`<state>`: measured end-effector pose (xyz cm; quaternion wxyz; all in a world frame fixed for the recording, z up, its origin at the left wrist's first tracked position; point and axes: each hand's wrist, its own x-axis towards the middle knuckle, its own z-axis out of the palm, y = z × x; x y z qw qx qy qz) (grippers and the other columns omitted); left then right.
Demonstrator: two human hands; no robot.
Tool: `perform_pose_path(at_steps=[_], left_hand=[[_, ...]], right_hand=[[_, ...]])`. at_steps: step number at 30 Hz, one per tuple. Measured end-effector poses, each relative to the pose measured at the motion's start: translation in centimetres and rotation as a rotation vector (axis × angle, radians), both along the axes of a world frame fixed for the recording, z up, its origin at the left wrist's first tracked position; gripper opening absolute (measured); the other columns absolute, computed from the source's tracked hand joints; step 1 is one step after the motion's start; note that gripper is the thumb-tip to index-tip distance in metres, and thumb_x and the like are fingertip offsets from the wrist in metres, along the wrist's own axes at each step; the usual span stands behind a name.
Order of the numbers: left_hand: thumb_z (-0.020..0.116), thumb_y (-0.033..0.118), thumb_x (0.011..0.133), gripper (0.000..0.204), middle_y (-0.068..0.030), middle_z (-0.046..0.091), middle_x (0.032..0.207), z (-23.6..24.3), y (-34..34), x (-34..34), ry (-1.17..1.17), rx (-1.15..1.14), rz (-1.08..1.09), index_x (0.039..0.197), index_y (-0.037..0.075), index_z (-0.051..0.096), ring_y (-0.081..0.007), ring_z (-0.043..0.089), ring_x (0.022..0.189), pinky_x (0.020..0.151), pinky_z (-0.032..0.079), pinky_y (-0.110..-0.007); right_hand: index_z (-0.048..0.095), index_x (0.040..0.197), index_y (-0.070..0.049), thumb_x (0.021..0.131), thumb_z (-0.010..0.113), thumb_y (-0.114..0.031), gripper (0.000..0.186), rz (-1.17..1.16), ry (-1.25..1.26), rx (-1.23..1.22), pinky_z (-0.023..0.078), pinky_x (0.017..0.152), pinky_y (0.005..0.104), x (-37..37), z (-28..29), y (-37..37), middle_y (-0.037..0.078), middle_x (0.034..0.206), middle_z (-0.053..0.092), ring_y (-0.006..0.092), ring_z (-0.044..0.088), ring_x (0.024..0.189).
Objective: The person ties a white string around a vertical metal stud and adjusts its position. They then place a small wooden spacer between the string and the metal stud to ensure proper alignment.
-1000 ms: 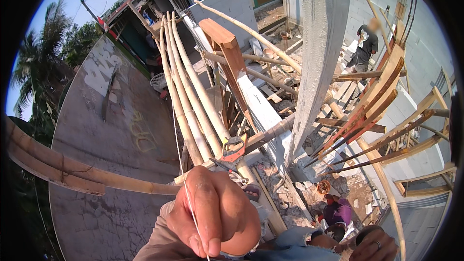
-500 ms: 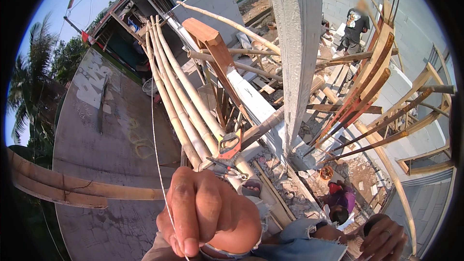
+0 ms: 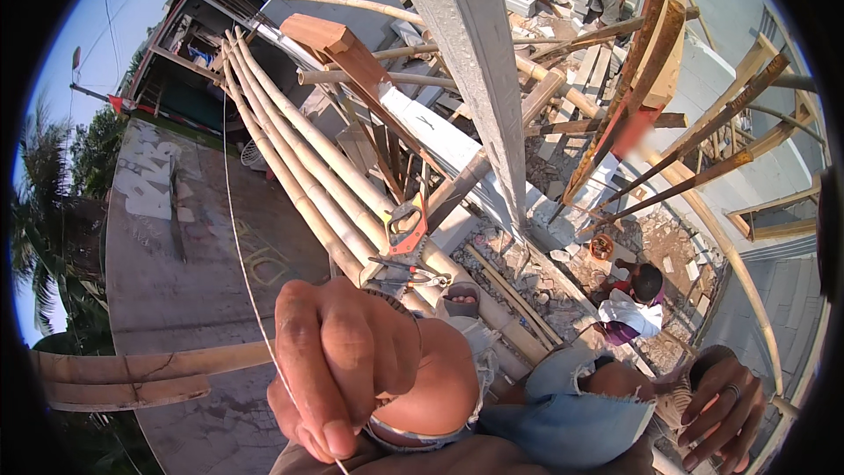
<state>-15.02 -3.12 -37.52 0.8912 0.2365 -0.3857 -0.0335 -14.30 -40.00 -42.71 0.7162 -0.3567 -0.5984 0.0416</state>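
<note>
The left hand [image 3: 343, 374] pinches a pale string [image 3: 233, 222] between thumb and finger, likely to hold it taut left of the bamboo poles [image 3: 360, 185], while the right hand [image 3: 725, 409] curls half-closed, whether round anything I cannot tell

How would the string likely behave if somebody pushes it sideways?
The string looks thin, so it is probably light and floppy when loose. It runs without slack loops from the left hand, so it may be tight and spring back.

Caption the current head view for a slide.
Bare left hand pinches a thin white string before long pale bamboo poles and a red-and-yellow-handled saw; right hand loosely curled.
</note>
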Motion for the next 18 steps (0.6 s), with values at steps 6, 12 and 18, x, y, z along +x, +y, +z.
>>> perform_pose_path(at_steps=[6, 12, 18], left_hand=[[0.072, -0.005, 0.073, 0.012, -0.0141, 0.057, 0.07, 0.2, -0.3, -0.6, 0.083, 0.086, 0.005, 0.08, -0.007, 0.062, -0.0054, 0.038, 0.034, 0.033, 0.023, -0.022], [0.071, -0.007, 0.072, 0.013, -0.0159, 0.057, 0.07, -0.2, -1.4, -0.5, 0.178, 0.143, -0.178, 0.08, -0.007, 0.06, -0.0062, 0.035, 0.035, 0.033, 0.024, -0.024], [0.064, -0.001, 0.08, 0.01, -0.0162, 0.056, 0.066, -1.2, -2.6, 0.9, 0.1, 0.086, -0.218, 0.073, -0.008, 0.061, -0.0105, 0.035, 0.035, 0.033, 0.022, -0.025]], right_hand=[[0.06, 0.124, -0.019, 0.093, 0.056, -0.036, 0.036, 0.079, -0.186, 0.052, 0.05, 0.068, 0.0401, 0.4, 0.3, -0.4, 0.006, 0.091, 0.069, 0.0243, 0.063, 0.073], [0.063, 0.121, -0.013, 0.09, 0.062, -0.038, 0.04, 0.087, -0.248, 0.051, 0.052, 0.074, 0.0357, -1.0, -0.5, -1.6, 0.007, 0.101, 0.069, 0.0239, 0.064, 0.085], [0.07, 0.104, -0.008, 0.095, 0.053, -0.03, 0.029, -0.108, -0.139, -0.003, 0.053, 0.07, 0.0302, -3.1, -0.4, -2.6, 0.005, 0.102, 0.071, 0.0201, 0.065, 0.084]])
